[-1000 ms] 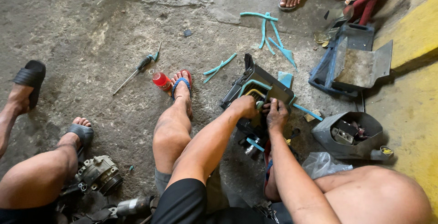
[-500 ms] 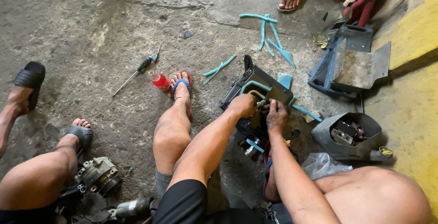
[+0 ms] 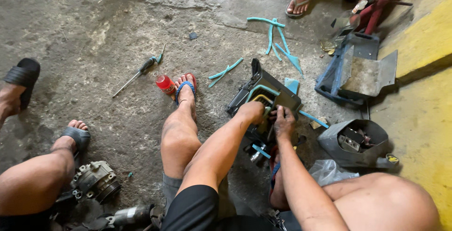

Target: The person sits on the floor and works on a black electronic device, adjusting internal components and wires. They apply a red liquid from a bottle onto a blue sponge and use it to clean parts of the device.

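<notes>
— While gripped by left hand [image 3: 252,112] and right hand [image 3: 284,122], both closed on housing [image 3: 263,94] on floor [image 3: 94,33] between knees: slip risk?
— Likely. Loose teal strips [image 3: 275,38] underfoot; pinched fingers if housing shifts.

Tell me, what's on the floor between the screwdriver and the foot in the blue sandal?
A small red cap-like cylinder lies between the screwdriver and the sandalled foot, right beside the toes, in the head view.
</notes>
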